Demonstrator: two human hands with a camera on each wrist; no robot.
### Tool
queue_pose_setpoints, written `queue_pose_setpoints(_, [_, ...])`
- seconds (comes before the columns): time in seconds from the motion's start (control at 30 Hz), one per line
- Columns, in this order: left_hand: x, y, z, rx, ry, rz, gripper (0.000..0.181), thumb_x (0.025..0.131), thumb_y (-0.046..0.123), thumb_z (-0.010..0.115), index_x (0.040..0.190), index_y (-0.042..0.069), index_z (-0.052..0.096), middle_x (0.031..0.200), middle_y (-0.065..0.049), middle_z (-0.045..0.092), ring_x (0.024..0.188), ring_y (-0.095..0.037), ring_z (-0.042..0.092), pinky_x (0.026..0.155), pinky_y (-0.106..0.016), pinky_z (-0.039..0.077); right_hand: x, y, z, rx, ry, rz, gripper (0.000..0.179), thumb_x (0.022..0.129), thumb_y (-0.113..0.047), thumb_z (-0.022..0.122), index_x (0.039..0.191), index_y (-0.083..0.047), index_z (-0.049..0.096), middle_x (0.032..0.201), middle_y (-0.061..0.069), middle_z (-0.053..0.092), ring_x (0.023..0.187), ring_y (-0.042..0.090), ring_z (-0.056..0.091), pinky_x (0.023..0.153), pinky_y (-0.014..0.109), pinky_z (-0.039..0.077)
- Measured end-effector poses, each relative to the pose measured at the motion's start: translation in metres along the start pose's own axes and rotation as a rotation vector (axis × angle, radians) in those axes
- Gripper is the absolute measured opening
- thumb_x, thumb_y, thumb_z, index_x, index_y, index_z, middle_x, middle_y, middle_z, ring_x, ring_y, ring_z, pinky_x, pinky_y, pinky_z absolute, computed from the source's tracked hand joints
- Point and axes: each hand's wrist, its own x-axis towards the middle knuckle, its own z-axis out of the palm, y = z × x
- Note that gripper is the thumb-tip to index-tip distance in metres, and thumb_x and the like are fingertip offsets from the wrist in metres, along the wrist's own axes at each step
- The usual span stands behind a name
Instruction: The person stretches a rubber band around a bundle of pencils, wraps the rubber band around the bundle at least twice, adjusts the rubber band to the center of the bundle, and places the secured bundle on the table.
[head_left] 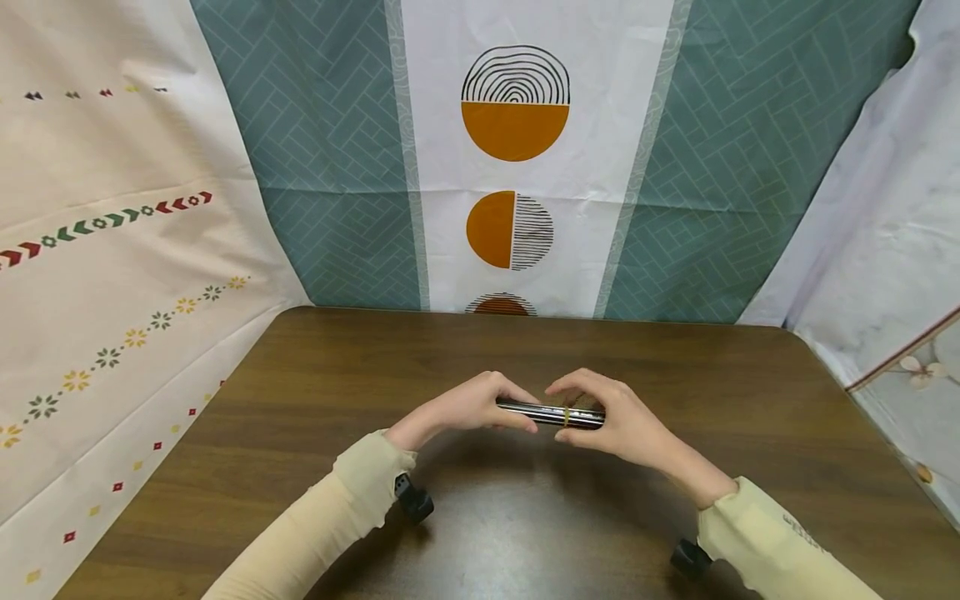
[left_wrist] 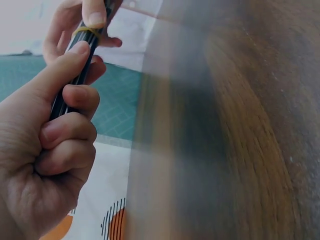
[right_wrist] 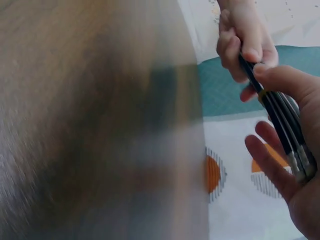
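A slim bundle of dark, shiny pen-like sticks [head_left: 540,412] is held above the table, a yellow rubber band [head_left: 567,417] around it. My left hand [head_left: 480,402] grips one end; in the left wrist view its fingers [left_wrist: 70,127] curl round the sticks and the thumb lies along them. At the other end my right hand [head_left: 618,419] has its thumb on the bundle near the band. The right wrist view shows two right fingers [right_wrist: 267,162] spread apart from the sticks, whose silvery ends [right_wrist: 302,162] lie near the palm. The exact kind of stick is unclear.
Below the hands lies a brown wooden table [head_left: 360,350]. A patterned green and white cloth [head_left: 337,208] hangs behind it, with pale cloths at the left [head_left: 112,275] and right [head_left: 892,233]. Black wrist devices [head_left: 414,500] sit beneath the sleeves.
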Motion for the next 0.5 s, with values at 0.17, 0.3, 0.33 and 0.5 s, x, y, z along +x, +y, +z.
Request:
queue_pose_setpoints(0.17, [-0.0015, 0.0021, 0.0002, 0.03, 0.017, 0.001, 0.031, 0.089, 0.031, 0.074, 0.117, 0.02, 0.074, 0.067, 0.004, 0.059, 0.051, -0.006, 0.044, 0.05, -0.021, 0.037, 0.0016, -0.0025, -0.0072, -0.043, 0.003, -0.043, 0.034, 0.076, -0.004, 0.08, 0.093, -0.017, 0.053, 0.087, -0.007, 0.056, 0.073, 0.005, 0.057, 0.065, 0.024, 0.05])
queue_pose_setpoints(0.3, [-0.0014, 0.002, -0.0002, 0.027, 0.007, 0.004, 0.027, 0.088, 0.031, 0.075, 0.114, 0.022, 0.075, 0.07, 0.004, 0.062, 0.052, -0.006, 0.046, 0.051, -0.02, 0.038, 0.0046, -0.0039, -0.0062, -0.032, -0.018, -0.083, 0.034, 0.073, 0.002, 0.076, 0.089, -0.017, 0.053, 0.084, -0.006, 0.055, 0.07, 0.005, 0.057, 0.063, 0.024, 0.051])
queue_pose_setpoints(0.33, [-0.0014, 0.0019, -0.0004, 0.019, 0.006, 0.003, 0.026, 0.089, 0.03, 0.075, 0.113, 0.022, 0.075, 0.071, 0.004, 0.062, 0.052, -0.006, 0.046, 0.051, -0.021, 0.039, 0.005, -0.0042, -0.0052, -0.023, -0.012, -0.084, 0.034, 0.073, 0.002, 0.076, 0.089, -0.017, 0.053, 0.084, -0.006, 0.055, 0.07, 0.005, 0.057, 0.063, 0.024, 0.051])
queue_pose_setpoints(0.5, [-0.001, 0.0034, -0.0017, -0.004, 0.008, 0.008, 0.023, 0.089, 0.028, 0.075, 0.11, 0.019, 0.076, 0.068, 0.005, 0.06, 0.051, -0.007, 0.044, 0.05, -0.022, 0.038, 0.003, -0.0042, -0.0001, 0.024, 0.034, -0.058, 0.036, 0.073, 0.003, 0.078, 0.094, -0.019, 0.059, 0.086, -0.006, 0.059, 0.072, 0.005, 0.059, 0.062, 0.025, 0.053])
